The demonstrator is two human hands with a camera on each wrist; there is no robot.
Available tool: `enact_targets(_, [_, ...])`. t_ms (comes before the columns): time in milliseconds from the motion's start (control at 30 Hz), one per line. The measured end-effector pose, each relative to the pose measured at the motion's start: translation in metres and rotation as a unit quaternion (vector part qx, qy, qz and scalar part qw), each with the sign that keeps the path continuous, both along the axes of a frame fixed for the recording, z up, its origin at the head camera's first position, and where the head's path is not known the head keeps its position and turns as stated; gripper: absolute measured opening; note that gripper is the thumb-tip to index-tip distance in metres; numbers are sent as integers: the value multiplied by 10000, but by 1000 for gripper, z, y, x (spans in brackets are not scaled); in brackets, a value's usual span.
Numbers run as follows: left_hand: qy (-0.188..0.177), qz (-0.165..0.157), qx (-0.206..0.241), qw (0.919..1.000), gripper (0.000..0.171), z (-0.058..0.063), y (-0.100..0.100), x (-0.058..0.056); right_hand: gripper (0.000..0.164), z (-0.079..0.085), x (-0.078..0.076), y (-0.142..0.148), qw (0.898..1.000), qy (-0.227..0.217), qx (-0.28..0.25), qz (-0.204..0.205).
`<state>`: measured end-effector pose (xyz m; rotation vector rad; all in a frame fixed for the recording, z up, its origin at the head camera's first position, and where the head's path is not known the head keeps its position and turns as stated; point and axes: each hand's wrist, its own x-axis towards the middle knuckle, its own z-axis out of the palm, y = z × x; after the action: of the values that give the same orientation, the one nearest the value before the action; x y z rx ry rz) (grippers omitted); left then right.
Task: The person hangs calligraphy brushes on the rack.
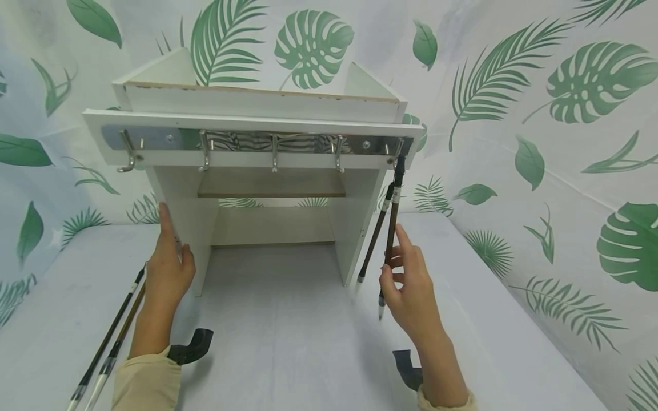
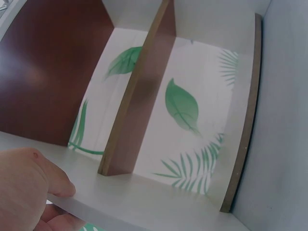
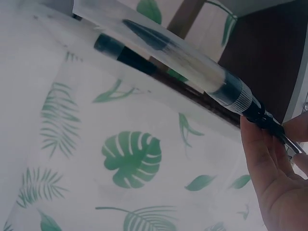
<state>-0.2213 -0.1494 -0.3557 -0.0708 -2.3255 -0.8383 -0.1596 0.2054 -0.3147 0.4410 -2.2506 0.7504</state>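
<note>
A white shelf unit (image 1: 257, 127) with a metal hook rail stands ahead. My left hand (image 1: 168, 271) grips its left side panel (image 2: 110, 204); in the left wrist view the thumb lies on the inner face and fingers curl beneath the edge. On the right, my right hand (image 1: 413, 285) holds a calligraphy brush (image 1: 392, 228) between thumb and fingers, low on its handle. That brush hangs by its top from the rightmost hook (image 1: 398, 149), and its bristles sit in a clear cap (image 3: 192, 62). Just behind it hangs a second brush (image 1: 375, 237).
Two more capped brushes (image 1: 105, 342) lie on the white tabletop (image 1: 277, 342) left of my left forearm. Several other hooks (image 1: 205, 151) line the rail. Brown boards (image 1: 272, 182) cross the unit's inside. Leaf-printed cloth (image 1: 514, 171) covers the walls behind and to the right.
</note>
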Motion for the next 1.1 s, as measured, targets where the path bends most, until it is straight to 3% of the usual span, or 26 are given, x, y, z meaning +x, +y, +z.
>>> enact_targets(433, [46,-13,-50,10000,80,1,-1,2,74,-5,1,-16,9985,-74,150,513])
enact_targets(1100, [78,-93,-53,9999,80,0,-1,1,78,-10,3,-24,9951,-98,465,867])
